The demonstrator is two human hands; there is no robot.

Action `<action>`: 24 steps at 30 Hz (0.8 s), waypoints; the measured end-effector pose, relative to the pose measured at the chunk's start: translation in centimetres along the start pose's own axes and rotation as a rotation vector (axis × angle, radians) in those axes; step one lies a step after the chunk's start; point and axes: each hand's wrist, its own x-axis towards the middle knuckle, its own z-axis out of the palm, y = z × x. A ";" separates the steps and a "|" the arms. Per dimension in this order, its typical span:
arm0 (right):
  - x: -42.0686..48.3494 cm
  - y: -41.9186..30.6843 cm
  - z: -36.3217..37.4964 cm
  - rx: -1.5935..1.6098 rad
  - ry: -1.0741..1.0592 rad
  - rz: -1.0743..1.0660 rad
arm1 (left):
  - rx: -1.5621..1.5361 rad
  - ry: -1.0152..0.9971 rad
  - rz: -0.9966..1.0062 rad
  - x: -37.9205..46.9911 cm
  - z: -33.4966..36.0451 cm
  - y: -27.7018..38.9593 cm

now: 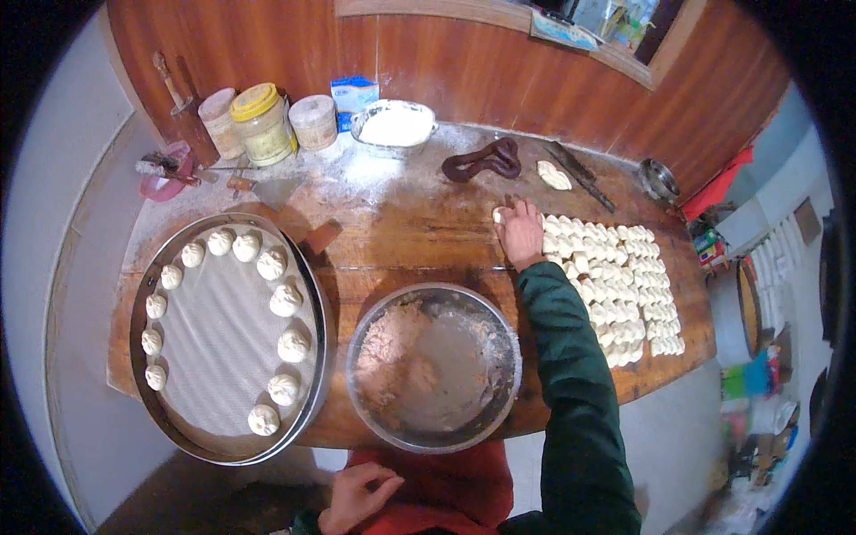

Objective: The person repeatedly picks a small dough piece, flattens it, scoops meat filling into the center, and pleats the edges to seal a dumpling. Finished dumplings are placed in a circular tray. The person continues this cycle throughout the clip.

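Note:
My right hand point(523, 231) reaches across the wooden table with its back up, at the upper left corner of several rows of small cut dough pieces point(602, 257). A single dough piece point(497, 215) shows at the left side of its fingers; the palm is hidden, so a hold cannot be told. Low over my lap, my left hand point(361, 491) is loosely curled with the thumb apart, nothing visible in it. Between the hands stands a metal bowl point(515, 374) of minced filling point(394, 341). On the left, pleated buns point(285, 300) line the edge of a round steamer tray point(227, 348).
Along the back stand a yellow-lidded jar point(261, 127), two tubs, a flour container point(396, 127) and a blue packet point(354, 97). A dark looped strap-like thing point(481, 160), a dough lump point(554, 175), a cleaver point(578, 170) and a small metal bowl point(659, 179) lie farther right.

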 end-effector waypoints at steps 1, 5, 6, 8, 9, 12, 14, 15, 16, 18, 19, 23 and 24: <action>0.1 0.1 -0.3 -0.006 -0.005 -0.034 | 0.017 -0.005 0.022 0.2 -0.1 0.2; -2.0 0.1 -3.3 0.190 -0.022 0.015 | 0.057 -0.050 0.088 0.6 -0.3 1.1; -3.4 -0.1 -4.4 0.341 -0.011 0.111 | 0.027 -0.059 0.082 0.5 -0.3 1.2; -7.6 -0.3 -7.0 0.789 -0.076 0.337 | 0.074 -0.095 0.053 0.4 -0.1 1.2; -10.2 0.0 -8.8 1.077 -0.162 0.499 | 0.101 -0.113 0.041 0.3 0.0 1.1; -18.7 -0.2 -14.1 1.688 -0.187 0.889 | 0.031 -0.111 0.113 0.4 0.6 0.6; -23.3 -0.3 -17.5 1.861 -0.319 1.021 | 0.048 -0.176 0.071 0.5 0.9 0.3; -25.3 -0.7 -18.8 1.764 -0.379 1.117 | 0.052 -0.211 0.042 0.4 1.1 0.2; -27.1 -1.4 -19.9 1.510 -0.450 0.888 | 0.066 -0.218 0.062 0.5 1.3 0.1; -29.4 -3.1 -21.2 0.727 -0.397 0.377 | 0.088 -0.227 0.099 0.6 1.9 0.0; -30.0 -3.6 -21.5 0.493 -0.451 0.147 | 0.055 -0.235 0.086 0.6 2.3 0.0; -29.3 -7.0 -18.6 0.297 -0.380 0.056 | -0.003 -0.299 0.121 1.4 3.6 0.9; -29.2 -7.1 -18.3 0.269 -0.333 0.037 | -0.008 -0.325 0.141 1.3 4.0 1.4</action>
